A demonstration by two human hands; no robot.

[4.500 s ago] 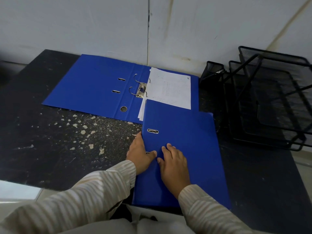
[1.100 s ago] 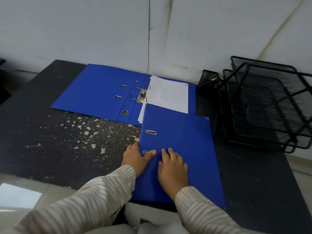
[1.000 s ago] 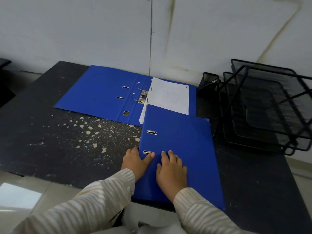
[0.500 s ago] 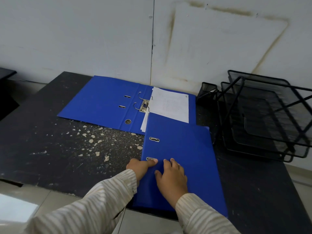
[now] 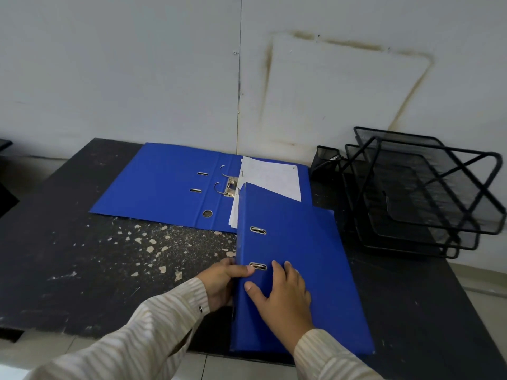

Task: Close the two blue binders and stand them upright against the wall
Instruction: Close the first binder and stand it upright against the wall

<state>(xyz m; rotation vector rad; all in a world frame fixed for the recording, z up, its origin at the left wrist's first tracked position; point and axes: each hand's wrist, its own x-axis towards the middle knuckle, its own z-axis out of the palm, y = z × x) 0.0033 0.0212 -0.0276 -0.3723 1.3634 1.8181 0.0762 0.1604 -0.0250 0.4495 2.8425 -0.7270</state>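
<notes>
Your left hand [image 5: 221, 283] has shifted from lying flat to gripping the spine edge of the closed binder [image 5: 301, 250] at the front of the table [image 5: 96, 256], right hand [image 5: 279, 297] spread flat on its cover — ready to stand up, I'd judge — while the open binder [image 5: 164, 182] lies by the wall [image 5: 137, 78].

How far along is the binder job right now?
Done: the near binder is closed. In hand: the left hand grips its spine edge, which seems slightly raised, while the right hand lies flat on the cover. Left: the far binder lies open with paper in it, and neither binder stands against the wall yet.
</notes>
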